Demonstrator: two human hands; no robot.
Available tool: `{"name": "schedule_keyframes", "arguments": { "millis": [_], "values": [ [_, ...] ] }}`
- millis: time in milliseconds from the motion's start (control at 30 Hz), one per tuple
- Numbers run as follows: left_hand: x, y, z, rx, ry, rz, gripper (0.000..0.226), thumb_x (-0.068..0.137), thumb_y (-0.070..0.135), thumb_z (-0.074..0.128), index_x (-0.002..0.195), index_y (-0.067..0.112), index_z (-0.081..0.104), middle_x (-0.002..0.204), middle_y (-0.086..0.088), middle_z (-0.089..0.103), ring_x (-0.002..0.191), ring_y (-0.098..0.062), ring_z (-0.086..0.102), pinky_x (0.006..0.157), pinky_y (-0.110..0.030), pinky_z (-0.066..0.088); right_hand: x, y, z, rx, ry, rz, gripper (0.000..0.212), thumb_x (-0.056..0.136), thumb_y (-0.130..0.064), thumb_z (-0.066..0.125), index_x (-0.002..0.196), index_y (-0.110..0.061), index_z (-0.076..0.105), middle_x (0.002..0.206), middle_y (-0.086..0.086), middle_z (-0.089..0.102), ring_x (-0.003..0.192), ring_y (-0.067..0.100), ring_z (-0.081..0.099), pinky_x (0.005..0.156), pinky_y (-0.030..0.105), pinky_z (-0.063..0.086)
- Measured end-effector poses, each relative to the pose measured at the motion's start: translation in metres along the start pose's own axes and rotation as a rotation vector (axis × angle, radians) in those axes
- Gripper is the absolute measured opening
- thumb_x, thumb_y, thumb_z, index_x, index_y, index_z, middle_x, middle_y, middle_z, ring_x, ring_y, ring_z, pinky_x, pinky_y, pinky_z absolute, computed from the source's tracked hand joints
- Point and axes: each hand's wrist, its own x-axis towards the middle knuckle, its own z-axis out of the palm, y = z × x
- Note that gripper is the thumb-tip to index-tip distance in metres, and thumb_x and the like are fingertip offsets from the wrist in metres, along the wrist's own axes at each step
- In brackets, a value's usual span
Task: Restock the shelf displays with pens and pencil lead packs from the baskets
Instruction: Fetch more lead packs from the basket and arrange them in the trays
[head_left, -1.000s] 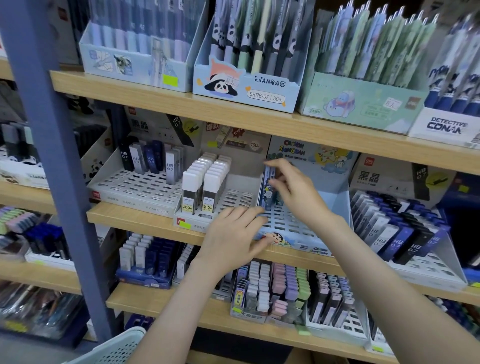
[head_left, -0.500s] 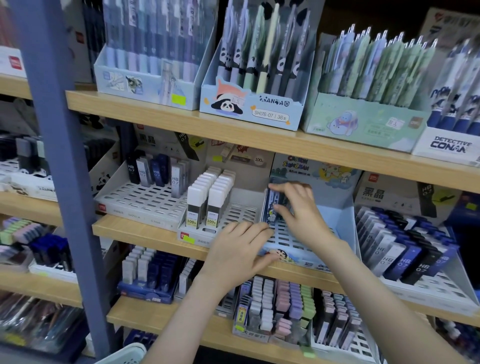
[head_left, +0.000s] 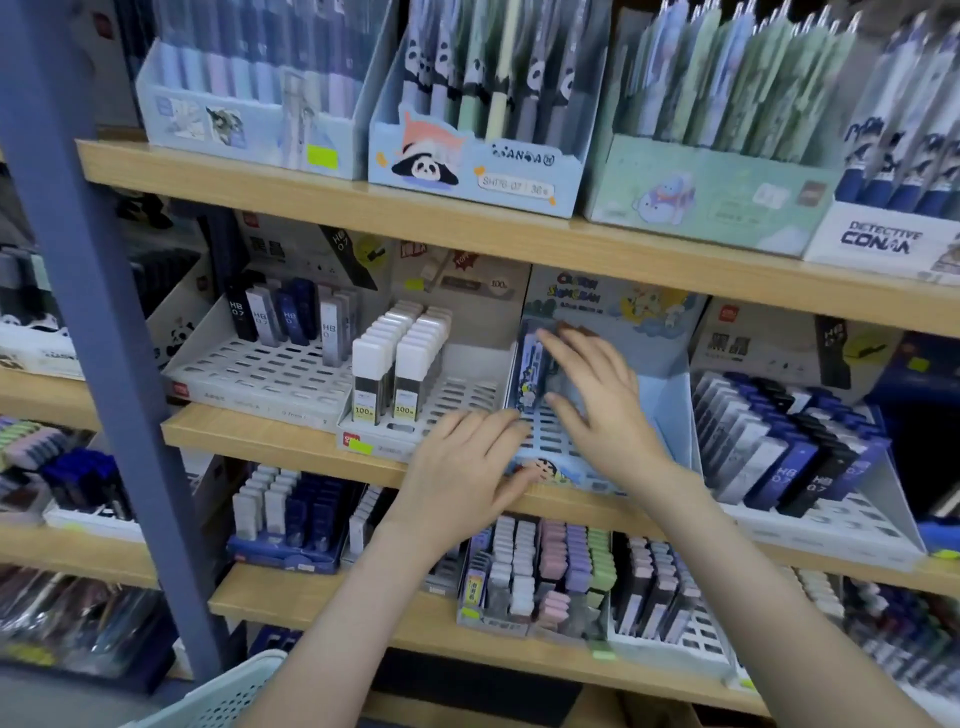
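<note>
Pencil lead packs (head_left: 531, 364) with a blue cartoon print stand upright at the rear left corner of the light-blue display tray (head_left: 670, 415) on the middle shelf (head_left: 270, 441), and that is where my right hand (head_left: 602, 410) is. Its fingers are spread, the index finger lying along the top of the packs and the thumb lower down beside them. The frame is smeared there and the palm covers most of the packs, so I cannot tell whether the hand is pinching one or only touching them, nor how many packs stand behind it. My left hand (head_left: 467, 483) rests on the tray's front lip with fingers straight and released, holding nothing; it hides the cartoon figure printed on the lip except for a sliver. Just left of this tray, white-capped packs (head_left: 400, 364) stand in two rows in a white slotted tray (head_left: 467, 395). To the right, dark blue and grey packs (head_left: 779, 441) lean in another tray whose far end blurs out. Above, the panda pen box (head_left: 478, 166) is cut off at the top edge. At the bottom, only the rim of a pale perforated basket (head_left: 223, 696) shows; its contents are out of view.
</note>
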Motion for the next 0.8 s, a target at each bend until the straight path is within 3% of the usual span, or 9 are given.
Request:
{"name": "schedule_keyframes", "arguments": {
  "millis": [133, 233, 333, 400, 500, 567, 633, 800],
  "values": [
    [-0.039, 0.041, 0.001, -0.066, 0.139, -0.070, 0.029, 0.089, 0.014, 0.055, 0.116, 0.004, 0.057, 0.121, -0.015, 0.061, 0.112, -0.028, 0.053, 0.101, -0.036, 0.035, -0.073, -0.009, -0.015, 0.065, 0.172, 0.072, 0.043, 0.095, -0.017, 0.046, 0.138, -0.012, 0.042, 0.133, 0.007, 0.048, 0.122, 0.020, 0.038, 0.104, 0.021, 0.022],
    [-0.106, 0.089, 0.007, -0.214, -0.074, -0.012, 0.036, 0.085, 0.010, 0.058, 0.120, 0.006, 0.054, 0.124, -0.014, 0.058, 0.115, -0.028, 0.050, 0.104, -0.037, 0.033, -0.164, -0.008, -0.007, 0.110, 0.154, 0.122, 0.031, 0.093, -0.011, 0.049, 0.123, -0.004, 0.051, 0.114, 0.010, 0.056, 0.106, 0.021, 0.047, 0.093, 0.019, 0.030],
    [-0.182, 0.132, 0.028, -0.299, -0.468, 0.147, 0.040, 0.081, 0.013, 0.056, 0.121, 0.007, 0.057, 0.124, -0.011, 0.059, 0.112, -0.027, 0.053, 0.103, -0.037, 0.033, -0.267, 0.003, 0.028, 0.167, -0.180, 0.288, 0.035, 0.093, -0.012, 0.053, 0.127, -0.013, 0.044, 0.111, 0.009, 0.055, 0.104, 0.019, 0.046, 0.090, 0.023, 0.035],
    [-0.218, 0.152, 0.046, -0.320, -0.734, 0.244, 0.041, 0.082, 0.020, 0.053, 0.121, 0.011, 0.058, 0.122, -0.008, 0.061, 0.111, -0.024, 0.056, 0.103, -0.036, 0.031, -0.327, 0.015, 0.055, 0.167, -0.488, 0.412, 0.046, 0.095, -0.015, 0.052, 0.138, -0.016, 0.035, 0.126, 0.009, 0.050, 0.117, 0.019, 0.041, 0.099, 0.030, 0.035],
    [-0.252, 0.169, 0.071, -0.341, -0.997, 0.216, 0.044, 0.084, 0.033, 0.044, 0.118, 0.015, 0.065, 0.118, -0.003, 0.065, 0.107, -0.020, 0.061, 0.101, -0.033, 0.030, -0.413, 0.040, 0.100, 0.080, -0.916, 0.651, 0.067, 0.098, -0.024, 0.048, 0.150, -0.012, 0.008, 0.148, 0.009, 0.029, 0.134, 0.023, 0.030, 0.107, 0.026, 0.023],
    [-0.270, 0.174, 0.088, -0.351, -1.139, 0.181, 0.045, 0.081, 0.037, 0.042, 0.112, 0.015, 0.067, 0.115, -0.002, 0.066, 0.104, -0.019, 0.063, 0.100, -0.032, 0.029, -0.458, 0.049, 0.127, 0.042, -1.025, 0.711, 0.077, 0.095, -0.023, 0.051, 0.149, -0.014, -0.003, 0.153, 0.010, 0.022, 0.135, 0.025, 0.030, 0.109, 0.027, 0.025],
    [-0.287, 0.176, 0.102, -0.329, -1.254, 0.173, 0.049, 0.081, 0.041, 0.038, 0.108, 0.016, 0.070, 0.115, -0.001, 0.067, 0.104, -0.018, 0.063, 0.101, -0.033, 0.028, -0.490, 0.052, 0.153, -0.003, -1.101, 0.717, 0.076, 0.095, -0.021, 0.049, 0.150, -0.008, -0.001, 0.155, 0.011, 0.018, 0.137, 0.028, 0.027, 0.111, 0.030, 0.027],
    [-0.330, 0.173, 0.124, -0.349, -1.249, 0.155, 0.052, 0.081, 0.049, 0.040, 0.112, 0.018, 0.069, 0.126, -0.004, 0.063, 0.117, -0.020, 0.058, 0.106, -0.037, 0.027, -0.514, 0.048, 0.197, -0.097, -1.209, 0.654, 0.067, 0.098, -0.014, 0.042, 0.151, -0.006, 0.003, 0.158, 0.011, 0.010, 0.143, 0.026, 0.018, 0.110, 0.034, 0.029]
  ]
}}
